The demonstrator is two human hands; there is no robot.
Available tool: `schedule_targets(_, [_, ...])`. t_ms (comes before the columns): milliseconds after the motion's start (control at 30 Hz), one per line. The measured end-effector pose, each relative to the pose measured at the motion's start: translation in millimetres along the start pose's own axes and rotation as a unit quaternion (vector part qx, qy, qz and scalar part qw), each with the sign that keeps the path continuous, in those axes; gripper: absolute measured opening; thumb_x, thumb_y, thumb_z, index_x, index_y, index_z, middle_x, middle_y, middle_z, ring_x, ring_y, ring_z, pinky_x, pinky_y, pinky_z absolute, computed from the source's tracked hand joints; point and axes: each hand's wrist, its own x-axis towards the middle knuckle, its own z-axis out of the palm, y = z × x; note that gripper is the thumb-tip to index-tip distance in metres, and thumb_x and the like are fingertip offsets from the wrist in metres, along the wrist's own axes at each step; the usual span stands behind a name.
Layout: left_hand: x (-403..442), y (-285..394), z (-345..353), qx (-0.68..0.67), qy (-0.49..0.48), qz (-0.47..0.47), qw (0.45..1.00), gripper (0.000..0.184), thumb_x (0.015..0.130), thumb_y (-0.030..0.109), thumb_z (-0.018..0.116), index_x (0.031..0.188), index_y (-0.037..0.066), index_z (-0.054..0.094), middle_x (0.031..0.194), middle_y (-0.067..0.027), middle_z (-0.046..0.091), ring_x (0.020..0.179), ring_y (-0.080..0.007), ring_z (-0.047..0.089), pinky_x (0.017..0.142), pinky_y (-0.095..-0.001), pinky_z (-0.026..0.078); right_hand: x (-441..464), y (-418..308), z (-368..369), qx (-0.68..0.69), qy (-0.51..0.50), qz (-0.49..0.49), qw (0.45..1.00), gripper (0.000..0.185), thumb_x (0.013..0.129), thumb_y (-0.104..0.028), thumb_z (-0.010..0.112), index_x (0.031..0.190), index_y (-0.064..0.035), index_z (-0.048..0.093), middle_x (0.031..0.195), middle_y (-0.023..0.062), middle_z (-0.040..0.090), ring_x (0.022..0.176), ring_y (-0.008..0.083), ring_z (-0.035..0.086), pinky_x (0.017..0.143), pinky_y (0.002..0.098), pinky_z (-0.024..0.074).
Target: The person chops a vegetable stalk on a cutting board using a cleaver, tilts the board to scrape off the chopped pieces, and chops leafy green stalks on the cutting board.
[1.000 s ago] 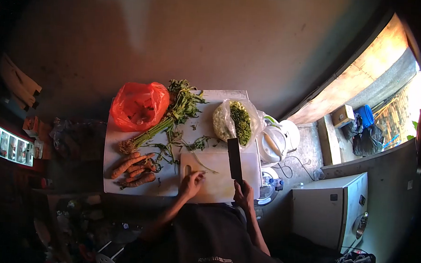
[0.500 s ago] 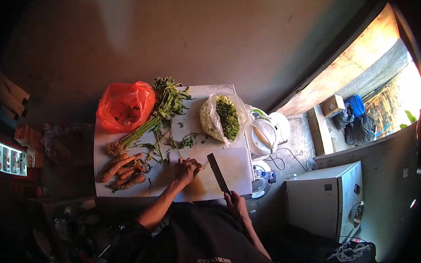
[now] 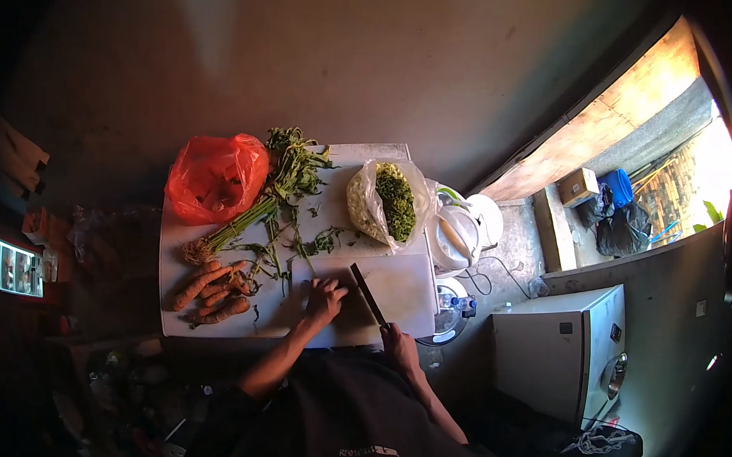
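My right hand (image 3: pixel 398 344) grips the handle of a long dark-bladed knife (image 3: pixel 368 294), held over the white cutting board (image 3: pixel 412 292). The blade angles up and left, edge-on to me. My left hand (image 3: pixel 325 301) rests on the board's left part with fingers curled down; whatever lies under them is hidden. Beyond that hand, loose green leaves (image 3: pixel 323 241) and thin stems are scattered on the table. A bundle of leafy celery (image 3: pixel 256 211) with roots lies to the left, near several carrots (image 3: pixel 212 291).
A red plastic bag (image 3: pixel 213 181) and a clear bag of chopped greens (image 3: pixel 393 201) stand at the back of the white table (image 3: pixel 353 156). White appliances (image 3: pixel 455 240) are off its right edge. A white refrigerator-like box (image 3: pixel 541 342) stands further right, below a doorway.
The knife has shifted left, closer to my left hand, and its blade now shows narrower. My left hand stays at nearly the same place on the board.
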Motion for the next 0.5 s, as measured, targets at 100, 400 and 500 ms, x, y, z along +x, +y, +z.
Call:
schedule_targets(100, [-3.5,0.1,0.9,0.002,-0.002,0.001,1.0,0.029,0.067,0.005,0.068,0.095,0.01,0.073,0.095,-0.0119,0.062,0.1,-0.0304,0.058,0.086,-0.0471,0.039,18.0,-11.4,1.9,-0.004,-0.001,0.025,1.0,0.029,0.099,-0.031,0.056,0.101,-0.0019,0.059,0.078,0.0284,0.064,0.077,0.0491,0.063,0.064,0.0553,0.047])
schedule_targets(400, [10.9,16.8,5.8,-0.031,0.034,-0.036,0.998,0.03,0.084,0.028,0.072,0.11,0.014,0.07,0.098,-0.0072,0.064,0.092,-0.0254,0.061,0.08,-0.0457,0.038,20.4,-8.1,-21.7,0.111,0.037,-0.006,0.993,0.031,0.1,-0.028,0.056,0.107,-0.0004,0.067,0.069,0.0199,0.063,0.06,0.0267,0.063,0.058,0.0384,0.0464])
schedule_targets(500, [26.3,26.5,6.7,0.039,0.059,-0.017,0.997,0.035,0.087,0.032,0.069,0.117,0.015,0.067,0.096,-0.0054,0.064,0.09,-0.0241,0.061,0.078,-0.0453,0.04,19.2,0.1,-27.0,0.145,0.054,-0.013,0.988,0.029,0.099,-0.025,0.056,0.105,0.0014,0.067,0.072,0.0168,0.065,0.063,0.0173,0.061,0.059,0.0359,0.0468])
